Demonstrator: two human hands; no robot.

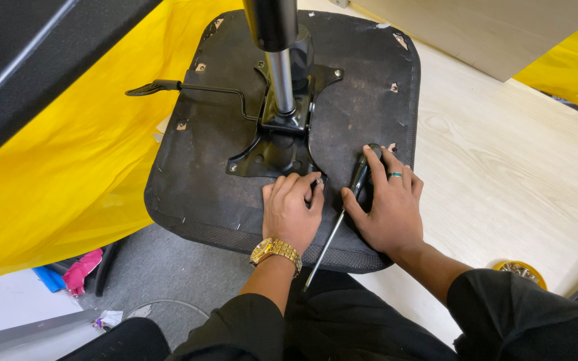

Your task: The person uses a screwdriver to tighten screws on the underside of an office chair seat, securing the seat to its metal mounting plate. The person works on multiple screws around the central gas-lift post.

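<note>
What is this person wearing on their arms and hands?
Both arms have black sleeves pushed up toward the elbows. The left hand has a gold metal-link wristwatch at the wrist. The right hand wears a teal-and-silver ring.

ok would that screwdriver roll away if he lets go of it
Probably not far: the black-handled screwdriver lies flat on the dark fabric underside of the seat, which looks grippy. Its round handle could still roll slightly. The thin steel shaft looks stiff, and the right hand covers it.
</note>
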